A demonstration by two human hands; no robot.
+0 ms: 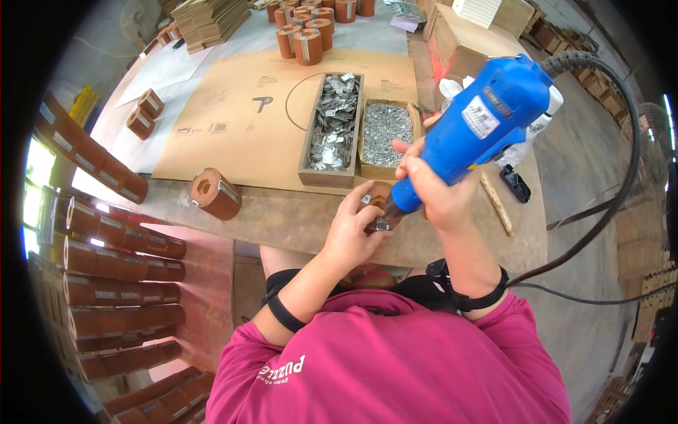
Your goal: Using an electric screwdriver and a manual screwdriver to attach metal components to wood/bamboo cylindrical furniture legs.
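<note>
My right hand point(443, 194) is wrapped round a blue power screwdriver point(459, 134), tilted with its tip down to the left. The tip meets a brown cylinder point(380, 192) at the table's front edge, partly hidden behind my fingers. My left hand point(347, 237) grips that cylinder, thumb and fingers close to the tool's tip. A small shiny metal piece point(382, 225) shows by the thumb; its exact fit on the cylinder cannot be made out. Just beyond are a wooden tray point(302, 169) of flat metal plates and a cardboard box point(374, 172) of screws.
One brown cylinder point(215, 196) with a hexagonal hole lies left on the table. Stacked cylinders point(123, 286) fill the left side; more stand at the back point(308, 46). A wooden stick point(497, 205) and a black object point(515, 184) lie right, where a thick cable point(631, 141) curves down.
</note>
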